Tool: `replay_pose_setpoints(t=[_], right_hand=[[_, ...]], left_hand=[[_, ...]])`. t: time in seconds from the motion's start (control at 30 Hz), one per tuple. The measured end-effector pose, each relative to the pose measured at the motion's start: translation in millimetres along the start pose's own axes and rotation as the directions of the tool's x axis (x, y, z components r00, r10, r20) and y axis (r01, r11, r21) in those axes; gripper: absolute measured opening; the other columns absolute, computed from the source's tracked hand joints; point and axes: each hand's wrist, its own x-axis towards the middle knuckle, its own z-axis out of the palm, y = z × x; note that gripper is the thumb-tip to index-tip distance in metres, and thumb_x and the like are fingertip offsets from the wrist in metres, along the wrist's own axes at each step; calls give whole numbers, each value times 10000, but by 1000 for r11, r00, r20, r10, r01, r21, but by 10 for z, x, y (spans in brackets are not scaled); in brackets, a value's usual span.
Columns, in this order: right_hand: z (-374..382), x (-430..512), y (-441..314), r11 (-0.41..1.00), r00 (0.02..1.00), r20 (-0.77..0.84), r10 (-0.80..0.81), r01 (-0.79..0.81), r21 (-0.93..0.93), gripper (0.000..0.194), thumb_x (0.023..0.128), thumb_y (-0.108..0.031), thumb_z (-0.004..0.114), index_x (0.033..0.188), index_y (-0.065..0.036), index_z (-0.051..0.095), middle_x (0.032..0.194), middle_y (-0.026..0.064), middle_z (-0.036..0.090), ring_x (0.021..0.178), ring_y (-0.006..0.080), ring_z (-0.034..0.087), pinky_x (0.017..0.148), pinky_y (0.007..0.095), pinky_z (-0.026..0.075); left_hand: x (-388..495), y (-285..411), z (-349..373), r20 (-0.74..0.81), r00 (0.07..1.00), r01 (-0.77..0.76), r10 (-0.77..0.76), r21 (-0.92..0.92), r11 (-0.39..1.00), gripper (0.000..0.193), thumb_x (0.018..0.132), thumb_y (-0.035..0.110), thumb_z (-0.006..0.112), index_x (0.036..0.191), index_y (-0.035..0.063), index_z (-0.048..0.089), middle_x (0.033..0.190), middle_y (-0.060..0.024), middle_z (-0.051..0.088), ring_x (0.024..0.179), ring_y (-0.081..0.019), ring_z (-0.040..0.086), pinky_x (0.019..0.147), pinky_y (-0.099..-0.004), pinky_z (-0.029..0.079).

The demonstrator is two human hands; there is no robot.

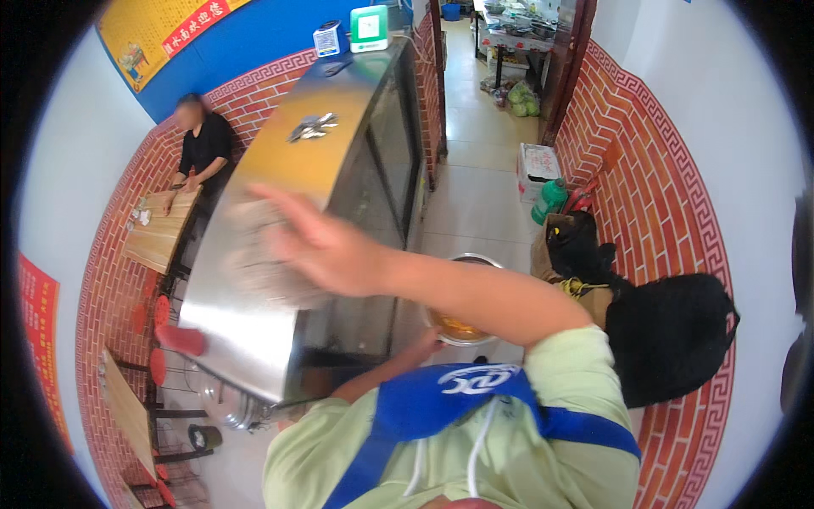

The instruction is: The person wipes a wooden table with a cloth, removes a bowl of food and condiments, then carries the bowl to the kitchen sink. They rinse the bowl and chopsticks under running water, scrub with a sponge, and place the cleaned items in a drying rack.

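My right hand (321, 245) is over the stainless steel counter top (254, 347), its palm down on a greyish cloth (270, 280). Hand and cloth are both motion-blurred, and the index finger or thumb sticks out from the cloth. Partly hidden under my right forearm is a round metal basin (474, 256) with orange-brown contents (458, 327). My left hand (435, 339) grips the basin's near rim, holding it beside the counter in front of my blue apron (445, 401); most of those fingers are out of sight.
Metal utensils (313, 127) and a dark flat object (338, 68) lie on the counter. A red object (181, 340) sits at its near corner. A seated person (206, 143) is at a wooden table (162, 232). A box (537, 168), green jug (550, 198) and black bag (674, 337) line the right wall.
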Motion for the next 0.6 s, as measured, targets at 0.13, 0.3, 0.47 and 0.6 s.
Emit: replay_pose_setpoints(t=[0.13, 0.3, 0.47, 0.6], right_hand=[[-399, -2, 321, 991, 994, 106, 29, -15, -130, 554, 908, -319, 470, 1349, -38, 287, 1356, 222, 269, 1272, 327, 288, 1045, 361, 241], [-1112, -442, 1107, 963, 930, 271, 248, -205, -174, 508, 868, -319, 515, 1245, 4, 404, 1323, 229, 300, 1221, 370, 340, 1019, 392, 294], [-2332, -831, 2013, 959, 897, 359, 258, -194, -205, 382, 845, -268, 543, 1130, -15, 519, 1209, 186, 466, 1130, 325, 452, 965, 378, 364], [-3712, -1482, 2369, 673, 713, -157, 683, -698, -245, 272, 880, -189, 526, 1101, -34, 564, 1043, 122, 599, 941, 202, 575, 805, 318, 462]], left_hand=[[603, 138, -239, -158, 965, 167, -207, -233, 958, 329, 785, 96, 593, 1105, 62, 519, 1012, -94, 581, 893, -207, 591, 722, -316, 524], [1417, 366, -624, -192, 839, 274, -509, -659, 701, 312, 820, 119, 545, 1124, 66, 499, 1032, -89, 576, 894, -205, 591, 703, -301, 526], [2628, 429, -1011, -156, 798, 231, -581, -812, 536, 298, 855, 142, 496, 1144, 70, 479, 1051, -84, 572, 894, -203, 591, 684, -287, 527], [3771, 621, -1413, -71, 817, 236, -573, -864, 444, 290, 882, 160, 457, 1159, 72, 462, 1066, -79, 569, 895, -201, 591, 669, -276, 528]])
